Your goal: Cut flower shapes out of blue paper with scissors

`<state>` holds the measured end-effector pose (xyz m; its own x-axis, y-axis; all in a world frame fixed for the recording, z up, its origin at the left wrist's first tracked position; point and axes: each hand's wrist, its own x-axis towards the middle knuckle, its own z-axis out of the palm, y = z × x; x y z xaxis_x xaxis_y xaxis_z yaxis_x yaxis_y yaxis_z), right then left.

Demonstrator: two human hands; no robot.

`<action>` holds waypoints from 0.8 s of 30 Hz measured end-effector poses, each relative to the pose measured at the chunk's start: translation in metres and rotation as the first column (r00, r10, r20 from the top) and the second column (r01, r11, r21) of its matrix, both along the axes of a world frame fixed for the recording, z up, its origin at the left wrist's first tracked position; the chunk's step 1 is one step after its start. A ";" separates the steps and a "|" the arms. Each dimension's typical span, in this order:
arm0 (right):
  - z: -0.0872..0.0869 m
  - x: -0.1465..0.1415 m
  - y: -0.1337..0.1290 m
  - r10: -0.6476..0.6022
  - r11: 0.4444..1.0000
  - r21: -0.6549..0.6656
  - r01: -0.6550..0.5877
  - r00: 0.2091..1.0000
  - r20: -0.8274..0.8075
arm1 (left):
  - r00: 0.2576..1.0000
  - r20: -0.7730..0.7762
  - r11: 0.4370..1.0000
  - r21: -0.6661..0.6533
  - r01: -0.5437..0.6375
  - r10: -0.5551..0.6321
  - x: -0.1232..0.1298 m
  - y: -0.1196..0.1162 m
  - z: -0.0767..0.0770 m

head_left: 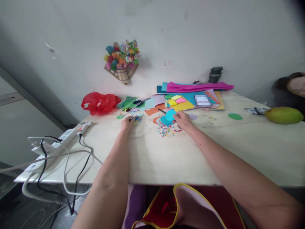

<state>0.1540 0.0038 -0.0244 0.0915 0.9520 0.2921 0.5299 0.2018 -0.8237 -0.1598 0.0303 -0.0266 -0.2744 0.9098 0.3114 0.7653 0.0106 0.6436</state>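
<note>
My right hand [184, 121] pinches a light blue paper circle [171, 114] by its right edge. A darker blue round piece [165, 120] lies beneath it, over orange and white paper rings. Farther left, my left hand [127, 123] is closed near small blue and yellow paper pieces [138, 119]. Something thin and dark shows at its fingertips, too small to name. Tiny coloured paper scraps [166, 131] are scattered on the table between my hands. A dark stick-like thing [162, 111] points toward the light blue circle.
Scissors [140, 102] lie on coloured paper sheets [188, 106] at the back, beside a red plastic bag [100, 103]. A power strip [62, 143] with loose cables runs along the left edge. On the right are a green oval [235, 116], a yellow-green fruit [283, 115] and another person.
</note>
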 end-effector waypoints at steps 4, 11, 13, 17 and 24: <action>-0.001 -0.001 0.001 0.014 1.000 0.015 -0.014 1.000 0.013 | 0.999 0.035 1.000 0.015 -0.003 0.003 -0.001 0.000 0.002; -0.007 -0.001 0.005 0.030 0.999 0.035 -0.030 1.000 -0.010 | 0.995 -0.037 0.996 0.003 -0.090 0.090 0.000 -0.001 0.003; -0.007 -0.001 0.005 0.039 0.998 0.042 -0.038 0.999 -0.018 | 0.993 -0.050 0.995 0.001 -0.105 0.104 0.001 -0.001 0.004; -0.007 -0.001 0.005 0.046 0.997 0.061 -0.045 0.999 -0.024 | 0.994 -0.052 0.995 -0.025 -0.093 0.092 0.002 -0.001 0.003; -0.010 -0.002 0.008 0.058 0.994 0.098 -0.053 0.997 -0.048 | 0.977 0.198 0.993 0.079 -0.090 0.073 0.000 -0.003 -0.002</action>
